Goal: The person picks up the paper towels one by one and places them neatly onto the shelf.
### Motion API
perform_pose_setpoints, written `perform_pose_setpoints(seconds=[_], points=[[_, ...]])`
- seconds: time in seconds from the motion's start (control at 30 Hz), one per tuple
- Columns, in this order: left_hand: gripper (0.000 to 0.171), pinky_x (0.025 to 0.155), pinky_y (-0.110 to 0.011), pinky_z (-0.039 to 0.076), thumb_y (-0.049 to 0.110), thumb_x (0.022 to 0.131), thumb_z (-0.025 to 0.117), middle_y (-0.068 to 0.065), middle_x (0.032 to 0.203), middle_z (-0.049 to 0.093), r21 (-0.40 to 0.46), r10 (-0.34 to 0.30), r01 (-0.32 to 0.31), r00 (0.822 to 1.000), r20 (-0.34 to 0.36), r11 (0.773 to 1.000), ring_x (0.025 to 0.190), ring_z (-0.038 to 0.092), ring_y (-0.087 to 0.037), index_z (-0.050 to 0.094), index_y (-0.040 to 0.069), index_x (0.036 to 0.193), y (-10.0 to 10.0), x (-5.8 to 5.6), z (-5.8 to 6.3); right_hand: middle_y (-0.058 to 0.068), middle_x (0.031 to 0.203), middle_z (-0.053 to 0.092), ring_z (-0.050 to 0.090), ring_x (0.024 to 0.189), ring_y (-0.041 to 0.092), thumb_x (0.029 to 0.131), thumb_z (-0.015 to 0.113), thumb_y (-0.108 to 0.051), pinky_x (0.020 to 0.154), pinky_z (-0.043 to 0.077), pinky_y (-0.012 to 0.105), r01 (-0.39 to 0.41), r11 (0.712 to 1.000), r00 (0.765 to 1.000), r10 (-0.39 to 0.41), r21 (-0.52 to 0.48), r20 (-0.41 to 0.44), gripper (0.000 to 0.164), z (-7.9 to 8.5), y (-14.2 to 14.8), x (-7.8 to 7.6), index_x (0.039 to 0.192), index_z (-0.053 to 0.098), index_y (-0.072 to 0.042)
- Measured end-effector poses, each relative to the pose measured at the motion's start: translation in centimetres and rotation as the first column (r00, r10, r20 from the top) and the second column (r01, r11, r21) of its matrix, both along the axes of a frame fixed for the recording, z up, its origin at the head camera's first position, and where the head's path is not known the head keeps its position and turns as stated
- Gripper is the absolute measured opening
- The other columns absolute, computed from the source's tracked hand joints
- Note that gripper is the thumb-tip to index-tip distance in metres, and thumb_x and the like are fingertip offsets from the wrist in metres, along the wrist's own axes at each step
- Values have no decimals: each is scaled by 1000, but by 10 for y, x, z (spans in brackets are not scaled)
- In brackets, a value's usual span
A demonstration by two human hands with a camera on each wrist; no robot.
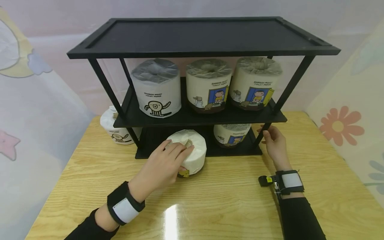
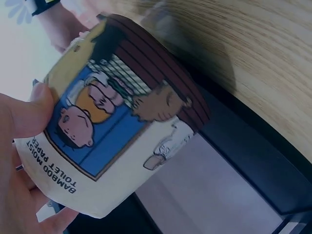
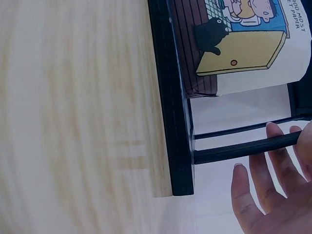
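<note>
left hand (image 1: 165, 161) holds paper roll (image 1: 196, 154) at front of low shelf (image 1: 244, 152). right hand (image 1: 276, 146) holds black post (image 1: 260, 136), maybe loosely.

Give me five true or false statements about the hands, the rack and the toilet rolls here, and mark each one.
1. The left hand has its grip on a white, cylindrical, paper-wrapped toilet roll. True.
2. The right hand lies flat on the table. False: the right hand has its grip round a slim black post.
3. Three wrapped rolls stand on the black rectangular rack's middle shelf. True.
4. The bottom shelf's right-hand roll is plain. False: that roll bears a cartoon print.
5. No roll stands outside the rack. False: one roll stands left of it.
</note>
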State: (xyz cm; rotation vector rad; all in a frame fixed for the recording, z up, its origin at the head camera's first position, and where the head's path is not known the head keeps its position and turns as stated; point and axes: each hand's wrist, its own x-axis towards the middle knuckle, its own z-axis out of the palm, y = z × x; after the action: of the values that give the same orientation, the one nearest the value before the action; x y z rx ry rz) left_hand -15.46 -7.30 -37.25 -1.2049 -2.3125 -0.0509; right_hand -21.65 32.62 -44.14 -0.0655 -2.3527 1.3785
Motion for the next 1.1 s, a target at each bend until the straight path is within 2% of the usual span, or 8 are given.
perform_pose_setpoints(seconds=[0.1, 0.2, 0.47, 0.6, 0.8, 0.87, 0.93, 1.1], points=[[65, 101, -46, 45, 30, 81, 82, -7, 116, 64, 16, -3, 3, 1000, -7, 1000, 110, 60, -25, 57, 7, 136, 2, -5, -2, -20, 100, 60, 58, 99, 10, 105, 47, -15, 69, 50, 15, -3, 1000, 1000, 3, 5, -3, 33, 1, 0, 0, 129, 54, 7], [64, 100, -47, 45, 30, 81, 82, -7, 116, 64, 30, 1, -1, 1000, -15, 1000, 109, 60, -25, 57, 7, 136, 4, -9, -5, -26, 98, 57, 59, 98, 8, 106, 47, -14, 69, 50, 15, -8, 1000, 1000, 8, 9, -6, 33, 1, 1, 0, 129, 54, 7], [64, 99, -43, 45, 33, 85, 77, -8, 120, 62, -20, 43, -44, 998, -34, 999, 112, 58, -25, 54, 7, 139, 11, -21, -10, -27, 98, 56, 58, 99, 10, 106, 46, -14, 70, 50, 15, -3, 1000, 1000, 3, 8, 8, 32, 3, 0, 1, 129, 54, 7], [66, 98, -41, 45, 34, 85, 78, -8, 121, 61, -25, 52, -53, 998, -22, 998, 113, 57, -25, 53, 6, 139, 16, -26, -12, -27, 98, 56, 58, 97, 9, 106, 45, -12, 69, 50, 15, 3, 1000, 1000, -3, 17, 7, 31, 2, 1, 1, 129, 54, 7], [67, 99, -41, 45, 31, 86, 78, -9, 125, 60, -1, 93, -93, 993, 73, 996, 116, 56, -26, 50, 6, 142, 22, -32, -13, -25, 98, 57, 58, 98, 10, 106, 46, -16, 69, 50, 15, -1, 1000, 1000, 1, -6, 11, 33, 1, -1, 1, 129, 54, 6], [70, 101, -41, 44, 28, 85, 79, -10, 126, 60, 16, 101, -104, 988, 113, 994, 116, 56, -26, 48, 5, 143, 24, -34, -13, -24, 99, 59, 58, 98, 11, 106, 47, -18, 70, 50, 15, 1, 1000, 1000, -1, -9, 7, 34, 2, -2, 1, 129, 54, 6], [71, 101, -41, 44, 27, 84, 81, -10, 126, 60, 40, 97, -104, 986, 136, 994, 116, 56, -27, 47, 5, 142, 27, -36, -12, -17, 101, 62, 58, 98, 11, 106, 46, -18, 70, 50, 15, 2, 1000, 1000, -2, -5, 0, 34, 2, -2, 2, 129, 54, 7], [66, 104, -43, 43, 26, 83, 82, -10, 126, 61, 74, 120, -135, 976, 184, 988, 116, 57, -27, 50, 5, 136, 31, -38, -14, 14, 113, 65, 58, 99, 12, 106, 46, -20, 71, 50, 14, 4, 1000, 1000, -4, -4, 8, 36, 3, -4, 3, 129, 54, 7]])
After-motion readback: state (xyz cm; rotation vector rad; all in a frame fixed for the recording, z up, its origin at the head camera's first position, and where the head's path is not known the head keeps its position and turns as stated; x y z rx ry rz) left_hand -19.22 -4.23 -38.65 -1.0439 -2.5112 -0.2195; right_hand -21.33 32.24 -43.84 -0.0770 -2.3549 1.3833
